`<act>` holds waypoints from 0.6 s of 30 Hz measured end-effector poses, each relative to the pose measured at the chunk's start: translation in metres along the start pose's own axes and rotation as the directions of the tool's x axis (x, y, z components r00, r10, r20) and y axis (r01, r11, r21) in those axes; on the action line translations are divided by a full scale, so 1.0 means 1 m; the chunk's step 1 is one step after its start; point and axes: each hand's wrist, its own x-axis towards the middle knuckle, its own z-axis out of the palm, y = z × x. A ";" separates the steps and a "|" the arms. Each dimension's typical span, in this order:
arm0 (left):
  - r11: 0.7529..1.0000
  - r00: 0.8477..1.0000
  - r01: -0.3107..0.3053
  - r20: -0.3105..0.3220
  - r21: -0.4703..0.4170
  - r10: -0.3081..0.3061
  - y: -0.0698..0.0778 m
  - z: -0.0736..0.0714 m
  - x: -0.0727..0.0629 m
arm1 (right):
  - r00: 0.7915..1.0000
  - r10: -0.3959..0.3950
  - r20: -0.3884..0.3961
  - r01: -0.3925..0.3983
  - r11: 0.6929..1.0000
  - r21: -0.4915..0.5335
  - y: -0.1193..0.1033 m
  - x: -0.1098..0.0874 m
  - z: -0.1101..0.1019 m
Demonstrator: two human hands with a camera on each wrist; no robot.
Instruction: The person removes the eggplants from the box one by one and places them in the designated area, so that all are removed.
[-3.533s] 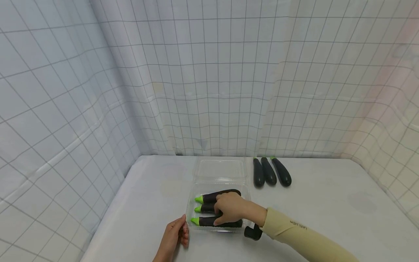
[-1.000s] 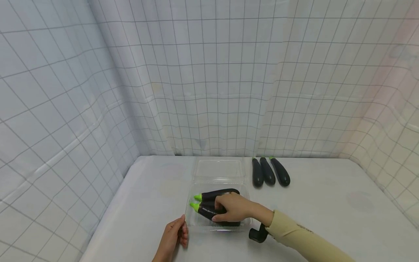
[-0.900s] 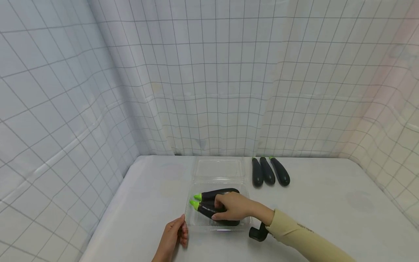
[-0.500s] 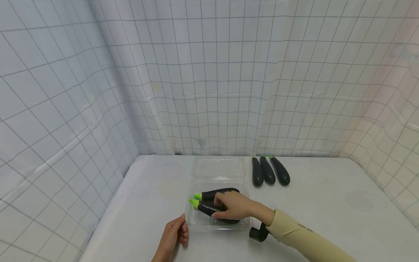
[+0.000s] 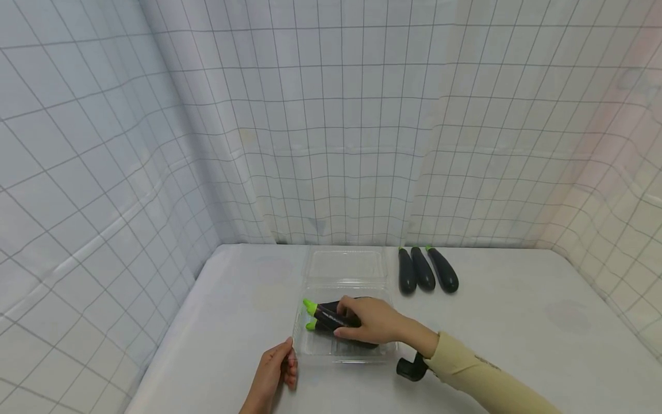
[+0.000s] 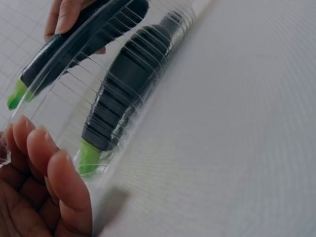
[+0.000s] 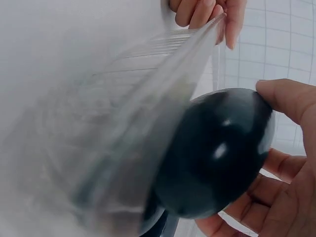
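My right hand grips a dark eggplant with a bright green stem end, fingers on one side and thumb on the other. It is raised and tilted over the clear plastic box, as the right wrist view shows its rounded end by the wall. Beneath it lie two more eggplants in the box, partly hidden; one, the lower eggplant, shows through the ribbed wall in the left wrist view. My left hand pinches the box's left edge near its front corner.
The box's clear lid lies folded open behind it. Three eggplants lie side by side at the back right of the white table. Gridded white curtains enclose the table at the back and sides.
My right hand has taken hold of the front eggplant in the box, then lifted it and shifted it backward over the others. The left hand stays at the box edge.
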 end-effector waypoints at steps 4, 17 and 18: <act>1.000 1.000 -0.001 0.002 0.001 0.001 -0.001 0.000 0.000 | 0.999 0.009 -0.043 -0.009 1.000 -0.009 0.000 -0.004 -0.001; 1.000 1.000 -0.002 -0.001 -0.001 0.002 0.001 0.000 -0.001 | 0.951 -0.062 -0.304 0.048 0.997 -0.053 -0.002 -0.015 -0.005; 1.000 1.000 -0.003 -0.001 0.000 0.003 0.001 0.000 -0.001 | 0.942 -0.069 -0.327 0.054 0.997 -0.054 -0.002 -0.016 -0.006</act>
